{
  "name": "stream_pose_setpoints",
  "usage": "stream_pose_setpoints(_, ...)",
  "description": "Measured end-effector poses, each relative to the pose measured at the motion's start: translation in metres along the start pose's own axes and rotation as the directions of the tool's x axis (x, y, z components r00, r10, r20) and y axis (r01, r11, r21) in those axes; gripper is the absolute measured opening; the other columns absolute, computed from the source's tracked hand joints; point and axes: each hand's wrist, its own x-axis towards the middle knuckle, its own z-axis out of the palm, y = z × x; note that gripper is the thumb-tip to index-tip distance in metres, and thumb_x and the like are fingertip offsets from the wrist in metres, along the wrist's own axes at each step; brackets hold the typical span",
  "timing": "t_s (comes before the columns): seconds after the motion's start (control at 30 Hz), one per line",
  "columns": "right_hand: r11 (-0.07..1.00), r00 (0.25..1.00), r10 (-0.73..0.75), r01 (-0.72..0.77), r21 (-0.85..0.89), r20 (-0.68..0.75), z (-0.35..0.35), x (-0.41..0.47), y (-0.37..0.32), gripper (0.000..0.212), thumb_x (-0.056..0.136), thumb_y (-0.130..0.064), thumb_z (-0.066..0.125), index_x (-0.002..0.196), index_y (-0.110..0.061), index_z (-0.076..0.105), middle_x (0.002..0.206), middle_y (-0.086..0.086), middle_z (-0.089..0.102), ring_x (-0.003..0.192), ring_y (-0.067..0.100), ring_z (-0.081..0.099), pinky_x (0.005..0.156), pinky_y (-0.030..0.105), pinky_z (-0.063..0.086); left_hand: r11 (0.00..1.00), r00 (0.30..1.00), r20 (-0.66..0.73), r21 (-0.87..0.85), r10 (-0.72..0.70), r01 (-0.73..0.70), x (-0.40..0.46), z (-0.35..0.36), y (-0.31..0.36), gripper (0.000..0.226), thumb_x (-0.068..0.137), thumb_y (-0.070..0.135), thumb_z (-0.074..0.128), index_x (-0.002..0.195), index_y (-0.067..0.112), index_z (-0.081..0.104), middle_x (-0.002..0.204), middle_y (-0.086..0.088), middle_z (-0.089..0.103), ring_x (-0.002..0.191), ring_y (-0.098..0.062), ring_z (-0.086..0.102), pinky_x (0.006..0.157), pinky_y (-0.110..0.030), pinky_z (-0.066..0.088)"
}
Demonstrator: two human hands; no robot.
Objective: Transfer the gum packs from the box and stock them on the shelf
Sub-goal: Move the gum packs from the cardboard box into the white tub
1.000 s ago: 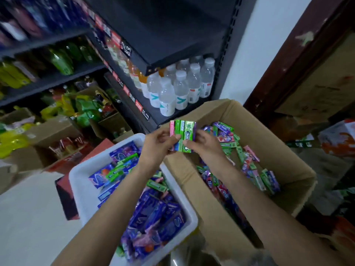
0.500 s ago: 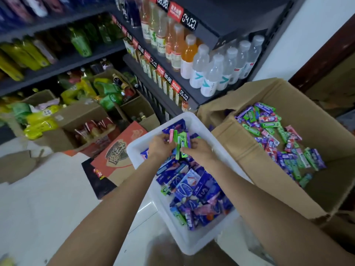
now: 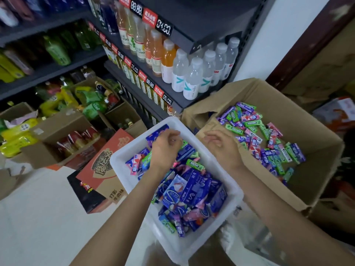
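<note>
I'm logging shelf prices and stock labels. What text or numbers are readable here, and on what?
"88.88" and "04.00": price tags on the upper shelf edge.
"05.00": price tag on the lower shelf edge.
"100": labels of the juice bottles.
"灯影牛肉味": side of the red carton.
Red tag headers, water bottle labels and gum packs: too small or blurred to read.

You're in a shop: shelf (image 3: 192, 38) with price tags (image 3: 163, 26), rows of drink bottles (image 3: 179, 73), stock cartons (image 3: 63, 131) on floor.
</note>
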Motion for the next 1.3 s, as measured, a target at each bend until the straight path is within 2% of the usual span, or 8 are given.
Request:
stream_pose_setpoints(0.17,0.998,0.989,-0.02,0.03,0.062,-0.15,-0.074,0.016,0.022,0.023,0.088,0.006,0.054,0.097,-0.014,0.063,0.087,-0.004,0.064,0.077,-0.004,0.059,0.073,0.011,0.044,0.992,0.995,0.052,-0.098,0.091,-0.085,0.005,0.069,0.064,0.016,0.089,0.008,0.056,0.103,0.01,0.064,0.095,-0.003,0.069,0.082,-0.008,0.061,0.07,-0.007,0.046)
stream_pose_setpoints(0.37,0.996,0.984,0.084,-0.078,0.045,-0.157,-0.164,0.067,0.1,0.023,0.089,0.004,0.052,0.109,0.0,0.062,0.092,0.011,0.062,0.087,0.02,0.058,0.077,0.029,0.044,0.999,0.988,0.145,-0.006,0.045,-0.045,0.024,0.189,0.123,0.02,0.091,0.013,0.056,0.11,0.008,0.062,0.096,0.002,0.065,0.09,-0.01,0.061,0.064,0.001,0.034)
stream_pose_setpoints(0.57,0.99,0.983,0.117,-0.103,-0.098,0.143,-0.217,0.12,0.162,0.038,0.091,-0.008,0.056,0.128,-0.015,0.051,0.122,0.009,0.059,0.112,0.028,0.056,0.097,0.047,0.044,0.975,0.977,0.087,0.121,-0.197,0.186,0.065,0.283,0.116,0.035,0.091,0.014,0.06,0.123,0.004,0.055,0.12,-0.015,0.062,0.112,-0.029,0.057,0.095,-0.036,0.046)
stream_pose_setpoints(0.7,0.972,0.952,0.042,0.031,-0.233,0.304,-0.219,0.149,0.179,0.057,0.089,-0.007,0.056,0.142,-0.016,0.038,0.138,0.001,0.042,0.127,0.015,0.04,0.103,0.023,0.031,0.908,0.93,0.044,0.241,-0.364,0.343,0.081,0.297,0.095,0.054,0.087,0.021,0.066,0.136,0.012,0.044,0.128,-0.012,0.054,0.108,-0.027,0.058,0.089,-0.032,0.048)
stream_pose_setpoints(0.83,0.905,0.891,0.021,0.175,-0.387,0.453,-0.204,0.172,0.191,0.077,0.085,-0.009,0.057,0.15,-0.022,0.019,0.158,-0.002,0.01,0.144,0.018,0.017,0.112,0.043,0.029,0.882,0.905,0.025,0.234,-0.426,0.409,0.088,0.302,0.078,0.068,0.084,0.022,0.07,0.143,0.018,0.035,0.146,-0.011,0.036,0.126,-0.027,0.045,0.1,-0.032,0.04)
stream_pose_setpoints(0.9,0.875,0.874,0.059,0.188,-0.447,0.483,-0.2,0.176,0.192,0.079,0.087,-0.013,0.058,0.151,-0.024,0.013,0.159,-0.004,0.007,0.144,0.018,0.016,0.114,0.039,0.024,0.897,0.917,-0.019,0.199,-0.398,0.394,0.092,0.304,0.074,0.071,0.082,0.025,0.072,0.143,0.017,0.036,0.146,-0.01,0.037,0.131,-0.028,0.04,0.106,-0.035,0.038)
stream_pose_setpoints(1.1,0.851,0.916,0.061,0.161,-0.5,0.397,-0.195,0.178,0.2,0.065,0.086,-0.021,0.065,0.144,-0.017,0.035,0.141,0.007,0.035,0.129,0.025,0.033,0.107,0.031,0.028,0.882,0.925,-0.002,0.298,-0.381,0.364,0.098,0.31,0.067,0.067,0.076,0.031,0.077,0.135,0.021,0.047,0.143,-0.01,0.035,0.127,-0.03,0.041,0.107,-0.041,0.037)
stream_pose_setpoints(1.3,0.898,0.954,0.108,0.027,-0.438,0.279,-0.179,0.172,0.201,0.048,0.079,-0.021,0.074,0.121,-0.011,0.052,0.131,0.011,0.038,0.12,0.029,0.043,0.1,0.034,0.038,0.83,0.937,0.015,0.468,-0.35,0.303,0.095,0.31,0.064,0.064,0.075,0.034,0.078,0.133,0.025,0.052,0.154,-0.01,0.008,0.142,-0.031,0.015,0.115,-0.034,0.017)
